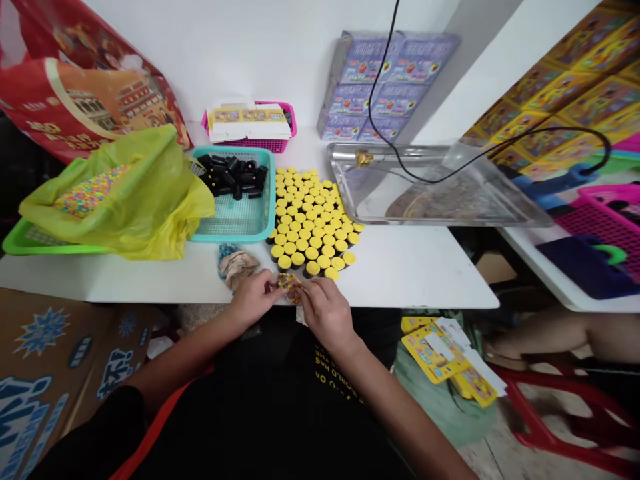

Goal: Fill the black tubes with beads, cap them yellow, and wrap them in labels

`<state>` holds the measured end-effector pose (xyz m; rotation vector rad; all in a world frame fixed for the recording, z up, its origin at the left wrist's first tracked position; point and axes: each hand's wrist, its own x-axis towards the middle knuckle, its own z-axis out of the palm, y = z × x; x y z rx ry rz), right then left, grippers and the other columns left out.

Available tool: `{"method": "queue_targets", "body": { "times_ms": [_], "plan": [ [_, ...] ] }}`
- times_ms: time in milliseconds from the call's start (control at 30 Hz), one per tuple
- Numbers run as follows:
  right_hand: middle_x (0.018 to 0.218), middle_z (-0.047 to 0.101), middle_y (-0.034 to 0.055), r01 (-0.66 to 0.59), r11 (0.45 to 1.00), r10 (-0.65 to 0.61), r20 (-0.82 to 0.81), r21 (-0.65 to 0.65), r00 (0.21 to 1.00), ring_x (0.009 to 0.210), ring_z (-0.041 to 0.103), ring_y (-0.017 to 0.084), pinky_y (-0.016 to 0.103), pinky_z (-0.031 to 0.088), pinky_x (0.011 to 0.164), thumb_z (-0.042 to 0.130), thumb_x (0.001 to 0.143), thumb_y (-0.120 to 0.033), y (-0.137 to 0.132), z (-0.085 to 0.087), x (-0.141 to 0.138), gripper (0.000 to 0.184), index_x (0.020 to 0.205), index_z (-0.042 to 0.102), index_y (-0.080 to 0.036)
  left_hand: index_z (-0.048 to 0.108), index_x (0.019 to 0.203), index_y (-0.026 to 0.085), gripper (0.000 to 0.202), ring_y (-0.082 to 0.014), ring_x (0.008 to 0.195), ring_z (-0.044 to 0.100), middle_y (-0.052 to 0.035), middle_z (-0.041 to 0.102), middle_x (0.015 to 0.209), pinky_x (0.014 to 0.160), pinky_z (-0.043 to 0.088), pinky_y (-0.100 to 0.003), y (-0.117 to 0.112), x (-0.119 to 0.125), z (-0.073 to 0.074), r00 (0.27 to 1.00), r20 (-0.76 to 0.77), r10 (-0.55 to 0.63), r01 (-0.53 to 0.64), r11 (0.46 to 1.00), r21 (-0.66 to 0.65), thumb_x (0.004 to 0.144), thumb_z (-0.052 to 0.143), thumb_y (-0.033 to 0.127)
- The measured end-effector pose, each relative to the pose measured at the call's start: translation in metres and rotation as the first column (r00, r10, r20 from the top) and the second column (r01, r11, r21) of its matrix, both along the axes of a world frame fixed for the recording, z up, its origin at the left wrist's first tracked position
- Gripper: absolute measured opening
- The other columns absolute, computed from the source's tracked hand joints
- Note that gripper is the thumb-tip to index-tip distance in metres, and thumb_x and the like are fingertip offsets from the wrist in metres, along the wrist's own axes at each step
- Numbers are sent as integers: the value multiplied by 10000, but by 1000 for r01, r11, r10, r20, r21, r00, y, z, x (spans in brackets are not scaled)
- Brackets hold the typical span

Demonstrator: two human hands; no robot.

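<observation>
My left hand (pixel 256 295) and my right hand (pixel 325 310) meet at the near edge of the white table (pixel 410 267). Both pinch a small yellow printed box (pixel 290 288) between their fingertips. Just beyond stands a dense cluster of yellow-capped black tubes (pixel 313 217). A crumpled cloth (pixel 236 264) lies left of my left hand.
A teal basket (pixel 235 223) holds black tubes. A pink basket (pixel 250 123) holds flat cartons. A yellow bag of colourful candy (pixel 115 190) sits on a green tray. A metal tray (pixel 430 187) and purple boxes (pixel 385 83) stand right. Yellow cartons (pixel 445 353) lie below.
</observation>
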<state>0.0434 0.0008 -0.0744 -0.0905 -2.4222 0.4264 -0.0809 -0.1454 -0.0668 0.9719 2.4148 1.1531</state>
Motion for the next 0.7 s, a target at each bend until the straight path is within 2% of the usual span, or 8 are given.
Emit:
{"method": "queue_targets", "body": {
  "times_ms": [100, 200, 300, 467, 533, 600, 667, 700],
  "plan": [
    [817, 610, 55, 31, 984, -34, -19, -174, 999, 716, 606, 163, 271, 526, 641, 569, 953, -174, 1, -2, 9, 75, 935, 641, -179, 543, 781, 186, 387, -143, 592, 496, 43, 517, 611, 569, 320, -253, 7, 1, 1, 994, -56, 95, -95, 995, 8, 734, 774, 494],
    [798, 595, 33, 45, 958, -50, -9, -284, 999, 677, 602, 142, 254, 506, 609, 584, 947, -193, 2, -9, 13, 86, 872, 625, -192, 519, 689, 183, 333, -123, 562, 444, 49, 488, 582, 553, 274, -250, 16, 0, -4, 995, -69, 76, -76, 997, 1, 751, 769, 394],
    [779, 583, 27, 46, 951, -43, 19, -307, 999, 667, 595, 144, 260, 496, 606, 577, 948, -210, 4, -14, 14, 103, 860, 629, -196, 493, 601, 173, 318, -108, 552, 419, 46, 476, 561, 543, 266, -244, 21, -2, -12, 996, -11, 83, -82, 993, 81, 794, 709, 304],
    [781, 610, 34, 54, 903, -63, -6, -426, 998, 669, 600, 152, 276, 493, 610, 591, 935, -257, 4, -6, 14, 115, 867, 663, -199, 552, 620, 170, 332, -95, 498, 417, 46, 476, 532, 482, 297, -220, 16, 0, -10, 977, 199, 77, -130, 955, 266, 828, 654, 408],
    [825, 651, 43, 45, 808, -50, 8, -587, 999, 678, 617, 161, 279, 494, 588, 660, 890, -322, 2, 1, 12, 139, 958, 682, -203, 574, 650, 169, 346, -84, 449, 408, 50, 475, 520, 438, 295, -213, 14, 6, -2, 943, 331, 13, -124, 940, 317, 832, 644, 455],
    [863, 691, 51, 2, 621, 26, 24, -784, 999, 679, 636, 171, 275, 490, 555, 728, 824, -391, 0, 7, 8, 276, 1023, 682, -207, 579, 665, 166, 357, -78, 426, 419, 48, 486, 520, 421, 314, -209, 13, 14, 8, 900, 427, -89, -76, 932, 354, 827, 653, 476],
    [778, 696, 34, -29, 410, 100, 13, -912, 995, 628, 624, 164, 267, 477, 531, 757, 782, -435, -1, 12, 5, 286, 934, 690, -202, 589, 683, 165, 346, -83, 427, 439, 36, 515, 534, 425, 347, -213, 10, 18, 17, 883, 435, -173, 7, 934, 358, 836, 652, 468],
    [705, 676, 19, -30, 338, 106, 6, -941, 994, 590, 602, 154, 263, 466, 523, 762, 773, -445, -2, 14, 5, 269, 854, 688, -199, 605, 706, 165, 327, -89, 440, 454, 26, 538, 554, 435, 369, -219, 7, 18, 20, 905, 386, -176, 35, 937, 347, 840, 653, 460]
  ]
}}
